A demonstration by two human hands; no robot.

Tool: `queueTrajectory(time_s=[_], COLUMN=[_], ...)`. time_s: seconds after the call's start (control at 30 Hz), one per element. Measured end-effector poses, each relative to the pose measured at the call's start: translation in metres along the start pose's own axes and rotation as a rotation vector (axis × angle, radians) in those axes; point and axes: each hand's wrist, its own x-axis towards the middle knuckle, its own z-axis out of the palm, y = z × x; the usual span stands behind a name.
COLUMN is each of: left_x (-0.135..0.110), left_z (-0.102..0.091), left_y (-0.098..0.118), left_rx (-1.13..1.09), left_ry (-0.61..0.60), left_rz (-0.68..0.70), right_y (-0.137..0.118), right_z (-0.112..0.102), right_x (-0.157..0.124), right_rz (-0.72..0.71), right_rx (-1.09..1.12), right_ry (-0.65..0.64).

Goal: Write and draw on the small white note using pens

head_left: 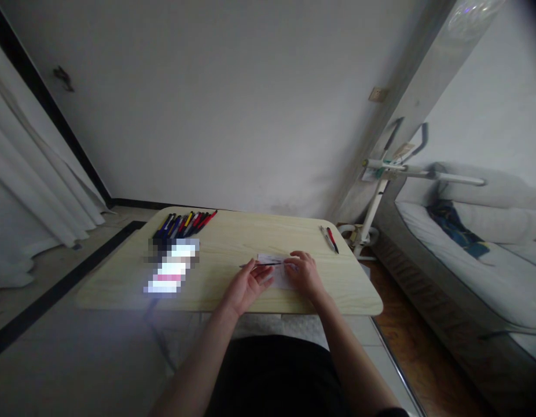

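Observation:
Over the near middle of the table, a thin dark pen lies crosswise between my two hands. My left hand, palm partly up, holds the pen's left part between thumb and curled fingers, and its pale tip sticks out beyond the thumb. The fingers of my right hand are closed on the other end, hiding it. Beneath the pen and partly under my right hand is a white sheet of paper; any marks on it are too small to read.
Several pens lie side by side at the table's back left. In front of them, a bright blurred-out object resembles a lit screen. Two more pens lie at the right edge. Beyond stand white exercise equipment and a sofa.

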Motion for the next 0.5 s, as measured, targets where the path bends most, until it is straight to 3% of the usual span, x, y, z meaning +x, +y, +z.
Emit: queueTrajectory(time_s=[0.5], left_x=[-0.0011], left_z=[0.0020], left_y=[-0.0009], left_rx=[0.018], left_ry=[0.002], left_rz=[0.015], right_y=[0.0002], right_z=[-0.0047], right_x=[-0.0047], right_rz=[0.026], right_rx=[-0.036], right_ry=[0.022])
